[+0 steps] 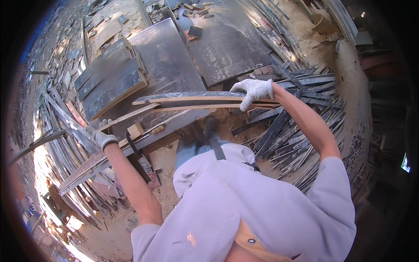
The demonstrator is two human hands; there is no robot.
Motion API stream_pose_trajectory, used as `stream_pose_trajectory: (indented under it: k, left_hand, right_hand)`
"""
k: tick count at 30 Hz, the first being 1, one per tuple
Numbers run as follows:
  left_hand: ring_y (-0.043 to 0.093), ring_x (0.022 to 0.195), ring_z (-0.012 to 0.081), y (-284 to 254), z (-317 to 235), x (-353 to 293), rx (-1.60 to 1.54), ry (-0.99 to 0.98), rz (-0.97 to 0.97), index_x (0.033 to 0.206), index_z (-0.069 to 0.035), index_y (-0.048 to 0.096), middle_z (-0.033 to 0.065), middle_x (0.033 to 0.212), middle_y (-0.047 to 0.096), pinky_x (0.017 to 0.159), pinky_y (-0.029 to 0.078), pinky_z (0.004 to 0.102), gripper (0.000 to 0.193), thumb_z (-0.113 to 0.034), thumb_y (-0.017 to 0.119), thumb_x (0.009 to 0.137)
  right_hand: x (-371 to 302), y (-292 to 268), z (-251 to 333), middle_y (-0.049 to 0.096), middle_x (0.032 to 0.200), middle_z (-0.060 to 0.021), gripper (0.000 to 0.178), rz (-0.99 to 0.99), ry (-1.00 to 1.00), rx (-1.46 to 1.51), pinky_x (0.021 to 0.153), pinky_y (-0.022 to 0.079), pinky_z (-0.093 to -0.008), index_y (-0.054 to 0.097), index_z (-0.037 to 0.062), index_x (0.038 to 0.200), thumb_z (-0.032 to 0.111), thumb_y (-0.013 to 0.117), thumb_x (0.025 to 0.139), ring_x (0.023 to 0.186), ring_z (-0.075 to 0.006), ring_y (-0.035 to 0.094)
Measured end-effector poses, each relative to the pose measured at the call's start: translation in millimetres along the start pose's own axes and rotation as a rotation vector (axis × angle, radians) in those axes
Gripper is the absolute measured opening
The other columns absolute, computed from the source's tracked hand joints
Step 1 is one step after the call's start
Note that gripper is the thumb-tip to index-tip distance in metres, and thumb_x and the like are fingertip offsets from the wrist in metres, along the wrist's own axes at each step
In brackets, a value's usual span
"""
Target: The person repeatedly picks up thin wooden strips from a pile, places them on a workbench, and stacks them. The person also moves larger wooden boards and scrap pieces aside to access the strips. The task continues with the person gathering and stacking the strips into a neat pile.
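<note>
Right grip [254,92]: in a light grey glove, partly closed, spread across the right part of the dark strip [187,97], with fingers at the far edge and thumb toward the near side; cannot tell if pressing also on the narrow strip [205,106].
Left grip [104,134]: in a similar glove, curled around the left end of the pale strip [133,116]; partly hidden, so cannot tell how firmly.
Dark strip: long and thin, lying crosswise from left to right above the near part of the tabletop [168,65], in front of the body.
Narrow strip: just at the near side of the dark strip, almost parallel, with a light wooden edge.
Pale strip: slanting from the left grip toward the far right, up to the left part of the dark strip; cannot tell if touching there.
Wood block [135,129]: small, on the near left, just beside the pale strip.
Panel stack [111,78]: on the left of the tabletop, dark on top, with pale layered edges.
Dark sheet [231,50]: at the far right, beside the tabletop, carrying a small dark block [195,32] near its left edge.
Left heap [72,146]: many long strips, lying close together.
Right heap [301,126]: more strips, crossing at many angles.
Clothing: light shirt [279,205] with short sleeves, blue trousers [185,150].
</note>
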State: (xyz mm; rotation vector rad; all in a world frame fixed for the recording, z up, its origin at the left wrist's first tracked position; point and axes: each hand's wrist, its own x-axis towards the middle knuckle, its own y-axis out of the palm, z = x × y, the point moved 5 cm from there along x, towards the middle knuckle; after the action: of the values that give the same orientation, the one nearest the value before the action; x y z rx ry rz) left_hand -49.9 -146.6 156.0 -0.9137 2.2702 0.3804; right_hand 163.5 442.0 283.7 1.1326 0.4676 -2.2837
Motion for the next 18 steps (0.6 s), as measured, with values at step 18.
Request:
stream_pose_trajectory:
  k: [18]
  left_hand:
    - [0.063, 0.105, 0.0202, -1, -127, 10, 0.596, 1.140, 0.060, 0.137, -0.009, 0.066, 0.0069, 0.122, 0.067, 0.097, 0.052, 0.0340, 0.070, -0.037, 0.096, 0.080]
  right_hand:
    - [138, 13, 27, 0.064, 0.120, -0.0153, 0.064, -0.509, -0.508, -0.871, 0.101, 0.050, -0.0477, 0.059, 0.0089, 0.128, 0.009, 0.083, 0.069, 0.114, -0.0377, 0.061]
